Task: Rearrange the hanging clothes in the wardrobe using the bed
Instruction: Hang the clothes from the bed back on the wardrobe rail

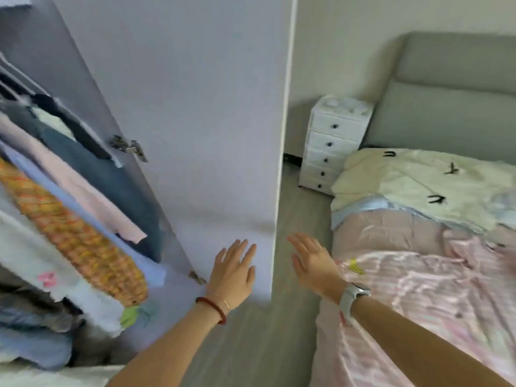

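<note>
While wardrobe door (pixel 195 107) stands open, we hold left hand (pixel 233 275), right hand (pixel 315 263) empty, fingers straight, clothes (pixel 69 213) left, bed (pixel 418 275) right.

To your right the bed (pixel 391 227) carries a pink striped quilt (pixel 435 297), with a cream blanket (pixel 405 180) bearing black marks bunched toward the grey headboard (pixel 452 107). On the grey floor (pixel 301 219) stands a white drawer unit (pixel 332 146), apparently just beside the bed.

L wrist (pixel 212 305) red bead bracelet, thin chain, R wrist (pixel 352 298) prob. white watch
</note>
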